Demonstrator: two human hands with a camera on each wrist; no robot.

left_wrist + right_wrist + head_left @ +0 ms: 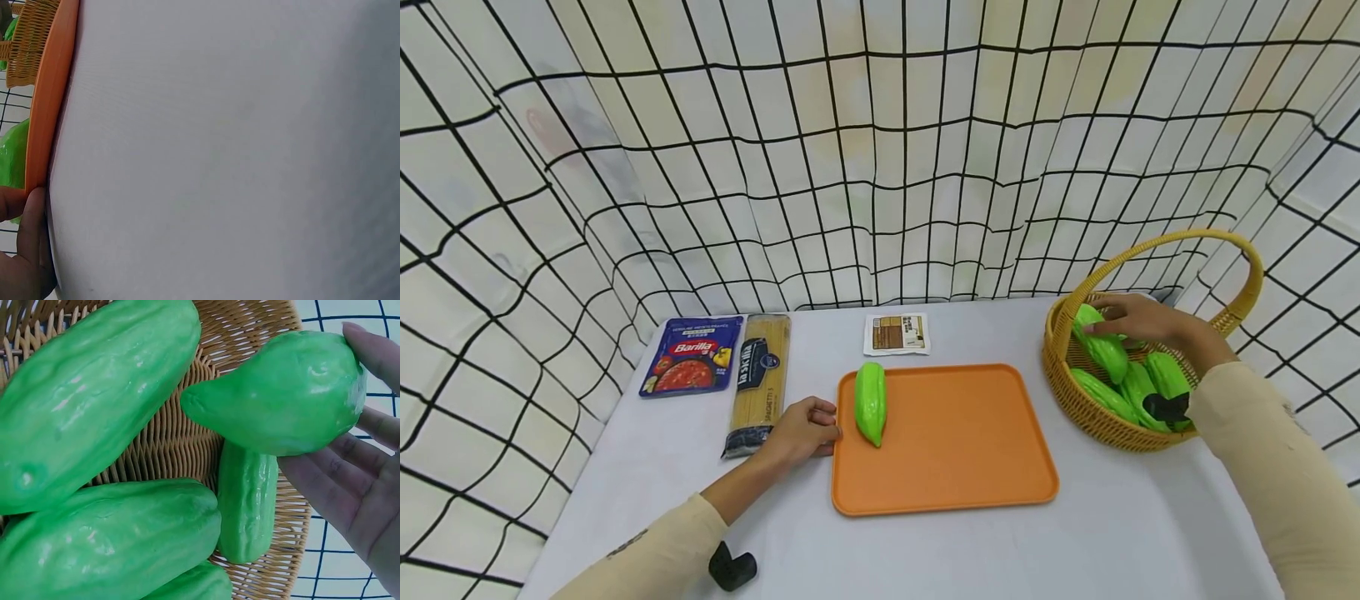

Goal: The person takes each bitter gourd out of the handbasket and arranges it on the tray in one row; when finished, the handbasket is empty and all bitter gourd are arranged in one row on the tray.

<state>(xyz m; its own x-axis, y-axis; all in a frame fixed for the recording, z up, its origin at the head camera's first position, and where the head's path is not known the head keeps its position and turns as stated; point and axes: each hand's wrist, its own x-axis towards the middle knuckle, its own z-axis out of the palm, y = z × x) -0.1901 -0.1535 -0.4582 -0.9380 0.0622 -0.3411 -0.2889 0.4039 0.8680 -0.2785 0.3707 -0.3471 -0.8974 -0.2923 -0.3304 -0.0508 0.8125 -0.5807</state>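
Note:
My right hand (1138,321) is in the wicker basket (1078,421), gripping a glossy green bitter melon (1103,346) with a pointed end. In the right wrist view, the thumb and fingers of the right hand (350,469) lie around the blunt end of this bitter melon (281,394). Several more bitter melons (100,400) lie below and beside it in the basket. Over on the left, my left hand (805,433) pinches the left rim of an orange tray (955,442). One bitter melon (870,402) lies lengthwise on the tray near that rim.
A blue Barilla pouch (692,356) and a spaghetti pack (760,383) lie left of the tray. Behind the tray is a small white-and-brown packet (897,333). The basket's tall handle (1195,235) arches over the right hand. White cloth with a black grid (887,150) surrounds the table.

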